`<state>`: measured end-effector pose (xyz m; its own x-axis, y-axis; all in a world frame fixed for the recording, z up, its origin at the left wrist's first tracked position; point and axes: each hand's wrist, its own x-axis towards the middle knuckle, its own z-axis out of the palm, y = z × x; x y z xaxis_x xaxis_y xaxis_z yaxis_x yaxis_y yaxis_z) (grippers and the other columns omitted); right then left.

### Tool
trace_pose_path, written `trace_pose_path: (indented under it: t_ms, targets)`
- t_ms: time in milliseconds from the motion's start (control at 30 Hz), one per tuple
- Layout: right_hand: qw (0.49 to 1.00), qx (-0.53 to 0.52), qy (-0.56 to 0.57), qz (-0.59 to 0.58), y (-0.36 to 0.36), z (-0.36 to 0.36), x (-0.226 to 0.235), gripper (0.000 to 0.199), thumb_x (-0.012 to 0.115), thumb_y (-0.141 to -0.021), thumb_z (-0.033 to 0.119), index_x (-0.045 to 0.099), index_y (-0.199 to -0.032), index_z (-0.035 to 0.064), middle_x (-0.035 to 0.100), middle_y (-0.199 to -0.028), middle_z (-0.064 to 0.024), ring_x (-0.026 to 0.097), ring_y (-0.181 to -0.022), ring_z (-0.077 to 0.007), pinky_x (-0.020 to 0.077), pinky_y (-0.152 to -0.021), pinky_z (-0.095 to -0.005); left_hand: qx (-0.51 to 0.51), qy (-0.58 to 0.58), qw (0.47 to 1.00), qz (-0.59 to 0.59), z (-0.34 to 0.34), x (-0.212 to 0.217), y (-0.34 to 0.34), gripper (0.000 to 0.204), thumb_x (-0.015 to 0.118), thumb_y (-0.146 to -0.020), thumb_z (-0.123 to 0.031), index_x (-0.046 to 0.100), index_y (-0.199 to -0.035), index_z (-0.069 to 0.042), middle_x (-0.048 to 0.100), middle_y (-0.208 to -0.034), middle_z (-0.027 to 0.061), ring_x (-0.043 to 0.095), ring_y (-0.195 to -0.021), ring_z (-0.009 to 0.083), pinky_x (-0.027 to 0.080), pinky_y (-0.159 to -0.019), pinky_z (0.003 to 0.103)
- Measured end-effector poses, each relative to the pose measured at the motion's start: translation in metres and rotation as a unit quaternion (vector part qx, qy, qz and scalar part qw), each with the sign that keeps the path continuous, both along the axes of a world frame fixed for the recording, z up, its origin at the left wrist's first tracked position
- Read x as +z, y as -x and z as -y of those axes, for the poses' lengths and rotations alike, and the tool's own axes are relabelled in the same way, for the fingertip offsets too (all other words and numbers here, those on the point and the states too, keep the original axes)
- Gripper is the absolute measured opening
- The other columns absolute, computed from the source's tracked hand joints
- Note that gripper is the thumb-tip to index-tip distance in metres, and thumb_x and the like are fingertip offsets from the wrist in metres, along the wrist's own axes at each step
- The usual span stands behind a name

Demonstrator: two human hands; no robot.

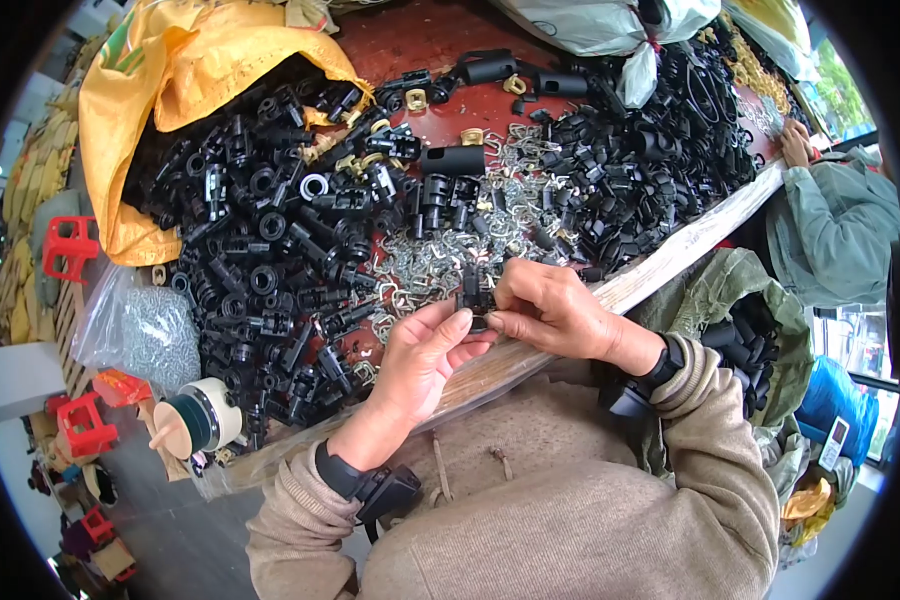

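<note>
At the left of the frame, 2 red stools [70, 248] stand on the floor, the lower blurred. In the upper left, a yellow sack [120, 140] droops over a heap of black plastic parts [270, 225], hiding some. Below it, a clear bag [160, 330] holds small pieces too fine to make out, near a white-and-green container [213, 415].

At the centre, the left hand [415, 360] has its thumb and fingers pinched on a small black part [473, 288], which sits between the 2 hands, its lower portion covered by fingertips. Wire clips [450, 250] lie behind it. The right hand [558, 312] has its thumb and bent forefinger clamped on the part; its other fingers are curled and partly hidden.

At the right, a green sack [795, 300] holds black pieces, and a co-worker's sleeve [835, 225] is visible, the body cut off by the rim.
</note>
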<state>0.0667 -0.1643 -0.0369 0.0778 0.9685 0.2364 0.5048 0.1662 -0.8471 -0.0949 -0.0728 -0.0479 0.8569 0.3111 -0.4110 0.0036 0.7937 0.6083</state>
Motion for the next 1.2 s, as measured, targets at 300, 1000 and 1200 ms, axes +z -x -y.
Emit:
trace_pose_path:
  t_ms: [300, 1000, 1200]
  targets:
    - [0.956, -0.092, -0.038, 0.274, -0.045, -0.001, 0.007, 0.013, 0.059, -0.069, 0.008, 0.050, -0.076, 0.0032, 0.046, -0.067, -0.0084, 0.048, -0.061, -0.0262, 0.0383, -0.052, -0.0336, 0.034, 0.011, 0.999, -0.020, 0.000, -0.004, 0.000, 0.021, 0.051, -0.081, -0.013, 0.053, -0.097, 0.000, 0.058, -0.093, 0.0133, 0.058, -0.078, 0.0187, 0.048, -0.069, 0.026]
    - [0.869, -0.248, 0.108, 0.414, -0.146, -0.113, -0.005, 0.025, 0.055, -0.071, 0.019, 0.051, -0.091, 0.0049, 0.052, -0.089, -0.0131, 0.055, -0.082, -0.0277, 0.0462, -0.068, -0.0368, 0.031, 0.000, 0.999, -0.011, 0.002, -0.006, 0.000, 0.020, 0.049, -0.083, -0.011, 0.051, -0.098, 0.001, 0.057, -0.094, 0.0146, 0.058, -0.079, 0.0188, 0.048, -0.070, 0.027]
    - [0.828, -0.196, 0.083, 0.518, -0.140, -0.134, -0.033, 0.010, 0.050, -0.069, 0.014, 0.054, -0.072, 0.0052, 0.055, -0.074, -0.0130, 0.058, -0.054, -0.0236, 0.0477, -0.044, -0.0351, 0.027, -0.003, 1.000, -0.009, 0.003, -0.006, 0.001, 0.019, 0.047, -0.083, -0.009, 0.050, -0.098, 0.001, 0.057, -0.094, 0.0161, 0.058, -0.079, 0.0196, 0.049, -0.069, 0.027]
